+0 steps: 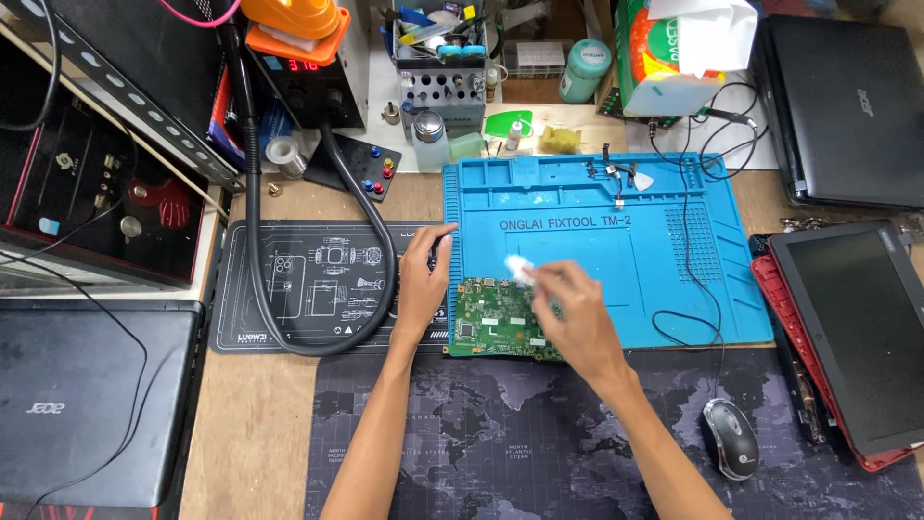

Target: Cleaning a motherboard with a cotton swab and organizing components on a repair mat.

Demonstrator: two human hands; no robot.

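**Circuit board on blue mat, wiped with a white wad**

Circuit board: green, lies flat at the lower left corner of the blue mat, its bottom edge near the mat's front rim.

Right hand: over the right part of the board, fingers pinched on a small white wad. The wad sits just above the board's upper edge; whether it touches the mat cannot be told.

Left hand: rests at the mat's left edge, just beside the board, fingers loosely extended, thumb toward the mat. It holds nothing; whether the thumb touches the board is unclear.

Surroundings: black printed mat under the left hand, with a thick black hose looping across it. A dark map-print desk pad lies under both forearms. Computer mouse on the pad to the right, its thin cable running up over the blue mat. Closed black laptop far left; an open laptop on a red case far right. Tool holder and a tissue pack stand behind the blue mat.
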